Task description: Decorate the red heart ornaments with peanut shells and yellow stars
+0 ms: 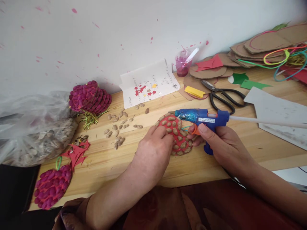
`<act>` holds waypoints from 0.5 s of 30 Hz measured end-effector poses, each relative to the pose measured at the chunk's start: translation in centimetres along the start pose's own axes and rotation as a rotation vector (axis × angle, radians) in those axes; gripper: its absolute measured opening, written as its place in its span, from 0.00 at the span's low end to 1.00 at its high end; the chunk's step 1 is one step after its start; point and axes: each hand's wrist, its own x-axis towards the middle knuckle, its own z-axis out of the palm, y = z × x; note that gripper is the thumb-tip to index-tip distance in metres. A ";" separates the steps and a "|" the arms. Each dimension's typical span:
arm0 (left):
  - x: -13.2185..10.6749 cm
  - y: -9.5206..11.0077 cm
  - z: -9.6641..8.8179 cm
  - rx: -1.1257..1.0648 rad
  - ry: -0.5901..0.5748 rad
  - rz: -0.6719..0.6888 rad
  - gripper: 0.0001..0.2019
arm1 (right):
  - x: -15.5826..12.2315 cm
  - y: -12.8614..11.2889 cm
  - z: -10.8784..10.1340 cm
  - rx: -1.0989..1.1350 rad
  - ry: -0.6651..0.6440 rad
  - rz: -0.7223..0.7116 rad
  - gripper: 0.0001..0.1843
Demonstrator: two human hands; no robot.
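The red disc (177, 140) lies on the counter (103, 164) with both hands at it, and the step in hand looks like careful close-up work with hot glue. The left hand (154, 148) has its fingers bent and drawn together over the disc's left side; whether a shell is pinched beneath them I cannot tell. The right hand (222, 143) is closed round the handle of the blue glue gun (192, 115), with its thumb and fingers about the orange trigger (196, 130), at the right of the disc. The nozzle (171, 112) points left, over the far edge of the disc.

To do this well, I would hold the nozzle well away from the left fingertips, lay only a small dab of glue, and press gently until it grips, since too much would likely ooze into the red gaps. The string loop (185, 128) at the disc's right side is best kept out of the glue, and the long glue stick (263, 120), jutting right from the gun, should not be knocked.

The disc looks round and flat, its red face studded with tan, bumpy peanut shells set close but unevenly. More loose shells (114, 127) lie scattered to its left; the scissors (214, 89) sit beyond it, to the right.
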 end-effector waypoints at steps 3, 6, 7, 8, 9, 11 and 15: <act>0.0 0.0 0.1 0.005 -0.019 -0.002 0.08 | 0.0 -0.1 0.1 0.013 0.000 -0.011 0.23; 0.2 -0.1 0.2 0.007 -0.025 -0.004 0.08 | 0.0 -0.1 0.1 0.014 -0.002 -0.016 0.23; 0.2 -0.1 0.2 0.009 -0.028 -0.006 0.08 | 0.0 0.0 0.1 0.014 -0.002 -0.014 0.23; 0.2 -0.1 0.2 0.010 -0.032 -0.008 0.08 | 0.0 0.0 0.1 0.015 -0.001 -0.011 0.23; 0.2 -0.1 0.2 0.013 -0.036 -0.009 0.08 | 0.0 0.0 0.1 0.018 0.001 -0.011 0.23; 0.2 0.0 0.2 0.013 -0.040 -0.010 0.07 | 0.0 -0.1 0.0 0.020 0.001 -0.009 0.23; 0.1 0.1 0.1 0.006 -0.042 -0.010 0.08 | -0.1 -0.5 0.0 0.023 -0.010 0.015 0.22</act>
